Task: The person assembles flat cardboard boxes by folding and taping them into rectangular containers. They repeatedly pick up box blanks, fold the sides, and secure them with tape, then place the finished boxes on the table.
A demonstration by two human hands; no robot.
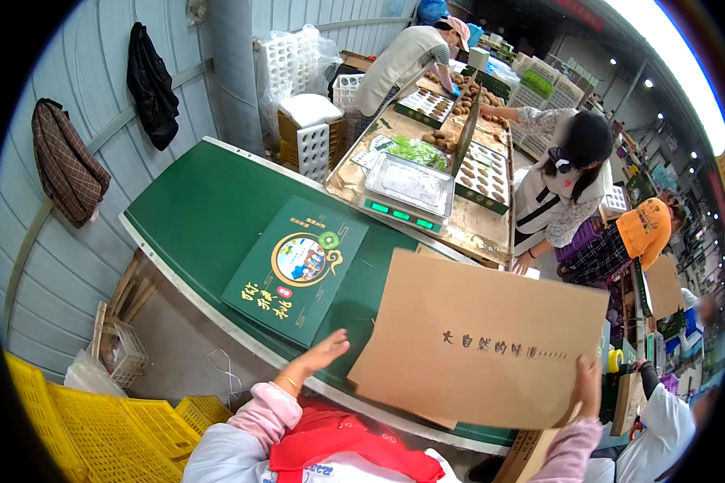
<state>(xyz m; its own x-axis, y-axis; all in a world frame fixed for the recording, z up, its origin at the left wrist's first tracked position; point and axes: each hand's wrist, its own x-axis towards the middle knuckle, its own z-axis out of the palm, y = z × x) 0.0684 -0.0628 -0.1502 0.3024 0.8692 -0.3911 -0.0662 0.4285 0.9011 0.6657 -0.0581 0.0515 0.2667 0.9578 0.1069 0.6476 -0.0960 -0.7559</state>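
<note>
My right hand (588,388) grips the right edge of a flat brown cardboard sheet (483,330) with a line of dark print across it. The sheet tilts over the green table (193,201), and more brown cardboard (379,382) shows under its lower left side. My left hand (324,352) hovers just left of the cardboard with its fingers stretched out, holding nothing. Beyond that hand lies a flat dark green gift-box panel (296,270) printed with a round picture and a kiwi slice.
A digital scale (409,191) stands past the belt-like green surface. Two people sort kiwifruit (467,92) into trays (483,173) on the wooden table beyond. Yellow crates (113,427) are stacked at lower left. Jackets (68,165) hang on the wall. Other people work at right.
</note>
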